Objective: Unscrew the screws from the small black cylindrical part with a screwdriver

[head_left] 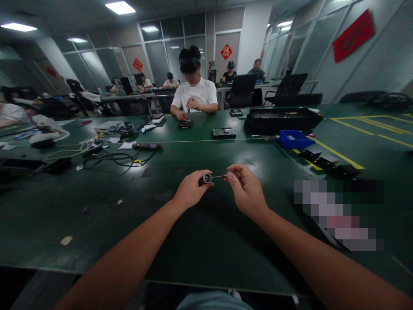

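The left hand [191, 189] is gripping a black, silver-rimmed cylinder [207, 178] in curled fingers [200, 172]; the right hand [248, 192] is pinching a thin, red-ended metal rod [217, 176], pointing it toward the cylinder.

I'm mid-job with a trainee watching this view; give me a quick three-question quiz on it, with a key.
1. True or false: the person's left hand is open and empty.
2. Multiple choice: what does the right hand hold?
A) a looped white cable
B) a thin metal rod with a red end
C) a white sheet of paper
3. Fill in the blank: in the picture, the small open blue plastic tray sits farther off and to the ____ of the right hand.

Key:
1. False; it grips a dark cylinder with a silvery round end.
2. B
3. right
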